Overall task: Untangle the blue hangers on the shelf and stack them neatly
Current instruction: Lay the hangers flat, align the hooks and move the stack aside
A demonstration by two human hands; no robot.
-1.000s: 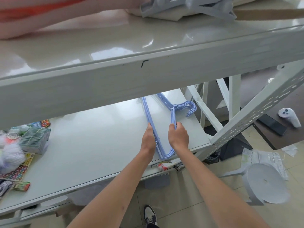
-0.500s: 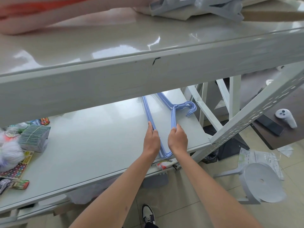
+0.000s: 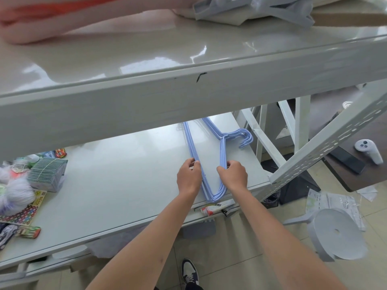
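Several thin blue hangers (image 3: 221, 152) lie stacked flat on the lower white shelf (image 3: 125, 176), near its right end, hooks pointing right. Their far ends are hidden under the upper shelf. My left hand (image 3: 188, 177) pinches the left bar of the stack with curled fingers. My right hand (image 3: 233, 174) pinches the right arm of the stack just below the hooks. The near rounded corner of the stack lies between my wrists, close to the shelf's front edge.
The upper shelf (image 3: 188, 84) overhangs the work area and carries grey plastic pieces (image 3: 251, 7). A green packet bundle (image 3: 47, 172), yarn and small packs sit at the lower shelf's left end. A perforated shelf brace (image 3: 326, 141), a white stool (image 3: 337, 233) and a controller (image 3: 368, 150) stand right.
Both hands stayed on the hanger stack, their fingers curling round its bars. The hangers lie in about the same place.
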